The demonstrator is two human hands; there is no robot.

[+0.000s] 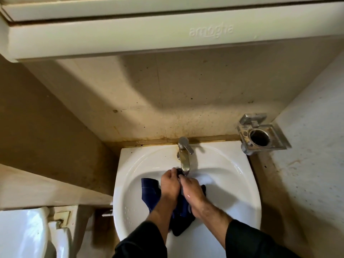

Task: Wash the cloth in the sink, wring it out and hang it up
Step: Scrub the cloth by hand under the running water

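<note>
Cloth (149, 190) is hanging limp and likely heavy with water; both hands' fingers are pinching its top at twelve o'clock, under the tap (184, 157).

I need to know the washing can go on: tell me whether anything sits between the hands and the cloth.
Nothing does. The left hand and right hand both grip the dark blue cloth directly, under the tap in the sink.

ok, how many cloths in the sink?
1: a dark blue cloth in the sink, held under the tap by left hand and right hand. Hands may hide more.
</note>
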